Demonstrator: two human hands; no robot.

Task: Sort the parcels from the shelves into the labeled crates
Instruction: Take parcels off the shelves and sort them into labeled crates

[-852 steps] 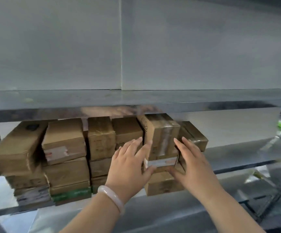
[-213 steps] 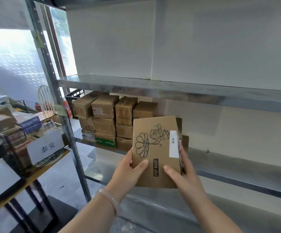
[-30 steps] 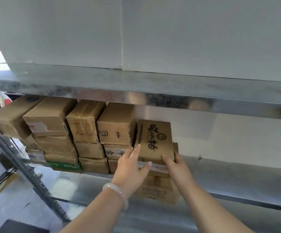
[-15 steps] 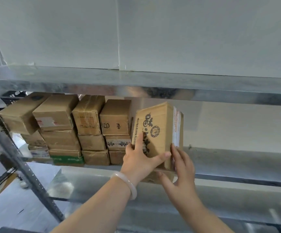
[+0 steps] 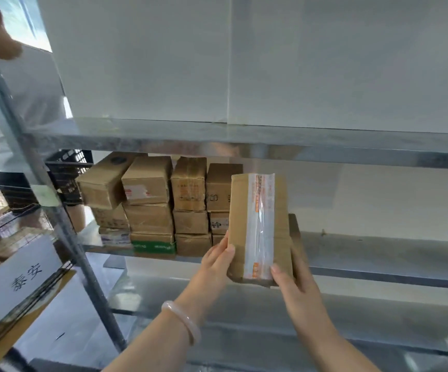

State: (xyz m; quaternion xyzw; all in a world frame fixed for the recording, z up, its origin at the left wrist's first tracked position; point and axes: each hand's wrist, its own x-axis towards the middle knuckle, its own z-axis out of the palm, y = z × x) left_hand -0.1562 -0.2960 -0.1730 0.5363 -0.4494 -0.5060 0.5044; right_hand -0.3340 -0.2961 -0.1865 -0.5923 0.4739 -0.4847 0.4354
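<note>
Head view only. Held parcel [image 5: 257, 229]: brown carton, upright, taped face toward the camera with a wide clear and white tape strip running top to bottom. It sits just right of frame centre, in the air in front of the middle shelf [image 5: 378, 253].

Left hand [image 5: 217, 257] grips the parcel's lower edge at 8 o'clock, thumb on the front face and the other fingers wrapped behind, out of sight. There is a pale bracelet [image 5: 182, 323] on that wrist. Right hand [image 5: 295, 280] grips the lower corner at 5 o'clock, thumb on the tape strip and the fingers curled behind the carton. Both hands are closed on the parcel.

Stacked parcels [image 5: 158, 205] are at 9 o'clock of the held parcel: brown cartons in four columns on the middle shelf, the bottom one in the second column with a green band. One more carton [image 5: 294, 237] shows just behind the held parcel at its 3 o'clock edge, mostly hidden.

Upper shelf [image 5: 244, 140] is at 12 o'clock. Black plastic crate [image 5: 67, 167] sits at 9 o'clock of the stack, behind the metal upright [image 5: 56, 210]. Wire crate [image 5: 29, 229] is at 8 o'clock of the frame and carries a white label [image 5: 21, 277] with two characters; there are parcels inside, blurred. Another person [image 5: 16, 89] stands at 10 o'clock, partly cut off.
</note>
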